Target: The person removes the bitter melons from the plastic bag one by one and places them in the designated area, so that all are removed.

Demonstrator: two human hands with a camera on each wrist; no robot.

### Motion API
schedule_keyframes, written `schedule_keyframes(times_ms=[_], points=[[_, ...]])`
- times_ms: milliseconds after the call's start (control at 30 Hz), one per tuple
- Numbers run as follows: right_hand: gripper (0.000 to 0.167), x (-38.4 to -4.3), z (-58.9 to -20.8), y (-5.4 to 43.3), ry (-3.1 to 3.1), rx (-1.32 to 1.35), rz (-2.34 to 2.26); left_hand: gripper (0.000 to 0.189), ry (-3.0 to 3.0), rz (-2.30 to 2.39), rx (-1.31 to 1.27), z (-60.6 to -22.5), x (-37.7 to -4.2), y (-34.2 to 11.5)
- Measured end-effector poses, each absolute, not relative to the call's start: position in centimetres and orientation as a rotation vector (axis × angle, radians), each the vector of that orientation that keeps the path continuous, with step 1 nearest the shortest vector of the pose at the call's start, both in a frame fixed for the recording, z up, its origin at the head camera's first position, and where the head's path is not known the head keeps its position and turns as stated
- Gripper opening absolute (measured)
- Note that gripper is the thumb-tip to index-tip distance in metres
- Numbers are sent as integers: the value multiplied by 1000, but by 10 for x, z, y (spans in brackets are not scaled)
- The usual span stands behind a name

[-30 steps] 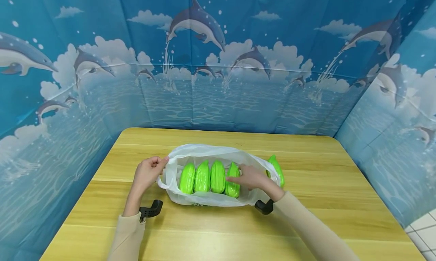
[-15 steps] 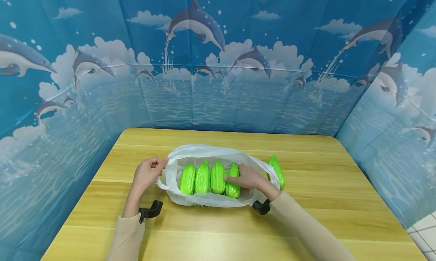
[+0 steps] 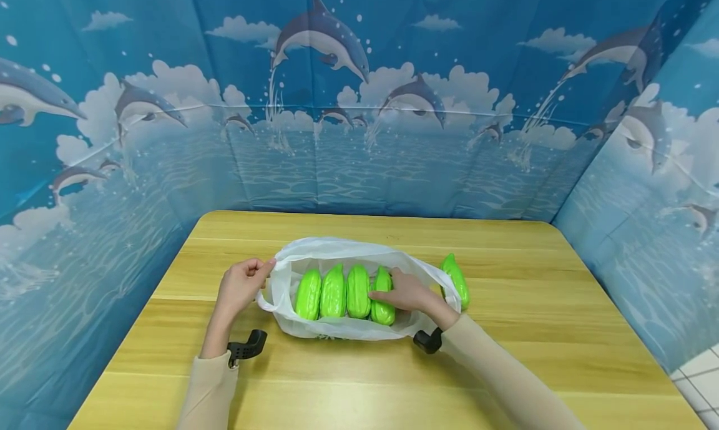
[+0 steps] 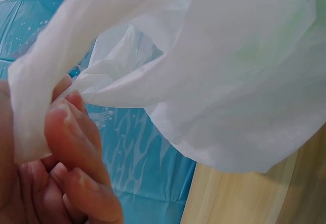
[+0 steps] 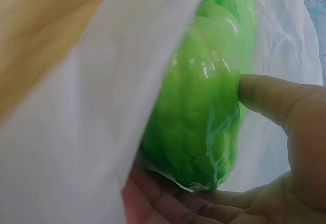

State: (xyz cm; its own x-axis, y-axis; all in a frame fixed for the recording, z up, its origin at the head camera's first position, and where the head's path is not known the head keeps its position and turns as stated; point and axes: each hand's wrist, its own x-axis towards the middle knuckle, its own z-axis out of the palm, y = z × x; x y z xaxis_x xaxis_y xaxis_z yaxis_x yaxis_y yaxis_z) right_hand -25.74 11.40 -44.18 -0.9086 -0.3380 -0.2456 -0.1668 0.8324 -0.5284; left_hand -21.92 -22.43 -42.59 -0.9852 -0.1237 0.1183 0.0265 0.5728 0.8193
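Observation:
A white plastic bag [image 3: 359, 333] lies wide-mouthed on the table, several shiny green ribbed gourd-like pieces in a row inside it. At its left end, my left hand [image 3: 241, 283] pinches the bag's edge. The left wrist view shows the white bag handle [image 4: 35, 91] looped over that hand, its fingers curled. My right hand [image 3: 412, 293] reaches into the bag's right part and grips the rightmost green gourd-like piece [image 3: 382, 308]. In the right wrist view, the thumb presses one side of this glossy piece [image 5: 198, 96] and the fingers go under its lower end, partly hidden by the bag.
Another green gourd-like piece [image 3: 456, 280] lies outside the bag, against its right end. The wooden table [image 3: 348, 392] carries all this. A blue dolphin-print curtain [image 3: 359, 161] hangs behind and at both sides. Each wrist wears a black camera mount [image 3: 247, 346].
My right hand and forearm have shifted slightly left, the thumb and fingers settling round the rightmost green piece. The left hand keeps its hold on the bag's edge, almost still.

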Motion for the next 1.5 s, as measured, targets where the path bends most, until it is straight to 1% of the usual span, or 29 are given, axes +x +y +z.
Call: schedule_keyframes(times_ms=[167, 800, 1033, 1267, 1500], points=[[86, -258, -443, 111, 2690, -402, -754, 51, -2635, -1368, 103, -425, -218, -227], [79, -258, -445, 99, 2704, -445, -801, 49, -2621, -1385, 138, -426, -220, -235], [77, -258, -448, 99, 2722, -402, -824, 49, -2616, -1390, 138, -424, -219, -234], [68, -258, -447, 98, 2744, -353, -906, 49, -2610, -1401, 147, -424, -217, -234], [69, -257, -446, 99, 2779, -338, -935, 52, -2615, -1408, 152, -424, -218, -235]])
